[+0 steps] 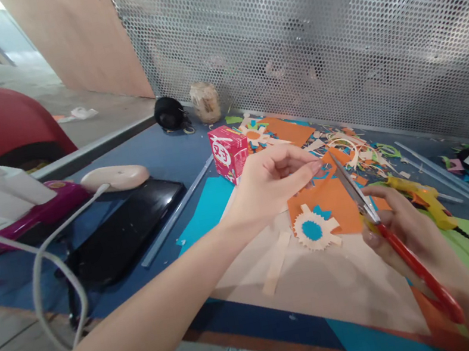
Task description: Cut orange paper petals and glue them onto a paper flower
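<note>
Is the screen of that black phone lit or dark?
Dark: the phone shows a black face with only a pale sheen, no display visible.

Looks like a craft workshop: scissors [394, 239], glue gun [440, 212] and paper scraps [367, 153] right of centre, a perforated metal panel [301, 12] at upper right.

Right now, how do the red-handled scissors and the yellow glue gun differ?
Hold: the red-handled scissors are in the right hand; the yellow glue gun lies unheld beyond it.
Look: the scissors have bare metal blades and red handles; the glue gun has a mostly yellow body.
Cord: the glue gun is corded; the scissors are not.
Shared: both are hand tools, on the right side of the view.
</note>
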A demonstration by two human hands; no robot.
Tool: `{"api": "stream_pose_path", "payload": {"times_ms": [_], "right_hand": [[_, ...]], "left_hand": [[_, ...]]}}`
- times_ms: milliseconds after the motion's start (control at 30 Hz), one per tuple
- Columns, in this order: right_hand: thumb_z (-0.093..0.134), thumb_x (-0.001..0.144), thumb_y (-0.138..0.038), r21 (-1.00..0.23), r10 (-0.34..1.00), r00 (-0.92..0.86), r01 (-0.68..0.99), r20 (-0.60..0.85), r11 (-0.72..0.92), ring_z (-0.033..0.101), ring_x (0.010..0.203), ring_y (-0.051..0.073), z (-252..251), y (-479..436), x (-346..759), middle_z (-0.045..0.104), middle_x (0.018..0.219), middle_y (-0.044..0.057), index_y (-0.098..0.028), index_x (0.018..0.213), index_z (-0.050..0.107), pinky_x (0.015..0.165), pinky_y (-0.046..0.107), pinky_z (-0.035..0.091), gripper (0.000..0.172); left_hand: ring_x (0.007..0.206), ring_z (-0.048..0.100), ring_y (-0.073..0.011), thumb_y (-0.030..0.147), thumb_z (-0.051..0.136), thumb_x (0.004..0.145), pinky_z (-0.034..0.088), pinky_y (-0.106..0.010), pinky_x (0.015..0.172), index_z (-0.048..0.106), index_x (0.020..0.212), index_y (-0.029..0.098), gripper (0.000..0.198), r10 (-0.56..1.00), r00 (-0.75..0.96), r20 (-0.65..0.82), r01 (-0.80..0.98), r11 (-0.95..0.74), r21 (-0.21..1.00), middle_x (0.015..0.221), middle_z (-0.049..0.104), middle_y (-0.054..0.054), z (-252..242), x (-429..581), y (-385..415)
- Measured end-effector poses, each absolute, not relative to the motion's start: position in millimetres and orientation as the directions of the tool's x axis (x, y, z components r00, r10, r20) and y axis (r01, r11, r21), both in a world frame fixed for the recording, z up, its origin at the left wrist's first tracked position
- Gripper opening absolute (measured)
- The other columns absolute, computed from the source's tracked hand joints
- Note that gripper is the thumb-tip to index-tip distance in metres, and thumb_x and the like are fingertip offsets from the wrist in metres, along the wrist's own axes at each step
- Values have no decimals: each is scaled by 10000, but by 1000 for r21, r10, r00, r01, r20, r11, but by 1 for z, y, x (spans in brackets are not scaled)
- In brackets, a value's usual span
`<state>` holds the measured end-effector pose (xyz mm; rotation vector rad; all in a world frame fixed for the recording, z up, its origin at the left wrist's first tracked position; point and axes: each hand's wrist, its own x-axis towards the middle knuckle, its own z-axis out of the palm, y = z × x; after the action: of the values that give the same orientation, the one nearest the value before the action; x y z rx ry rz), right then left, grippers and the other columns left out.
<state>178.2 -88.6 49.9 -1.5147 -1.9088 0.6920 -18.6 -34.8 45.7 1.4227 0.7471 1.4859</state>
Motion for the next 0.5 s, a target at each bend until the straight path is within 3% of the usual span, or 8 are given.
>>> {"api": "stream_pose_path", "payload": {"times_ms": [500], "right_hand": [[525, 794, -456, -692, 975, -157, 687, 156, 222, 323, 422, 99, 48, -88, 181, 434, 532, -80, -228, 1126, 428, 421, 236, 239, 415]], "left_hand": [[560, 579, -60, 212, 680, 742, 479, -171, 517, 673, 758, 145, 70, 889, 61, 453, -176, -437, 882, 705, 666, -10, 49, -18, -34]]}}
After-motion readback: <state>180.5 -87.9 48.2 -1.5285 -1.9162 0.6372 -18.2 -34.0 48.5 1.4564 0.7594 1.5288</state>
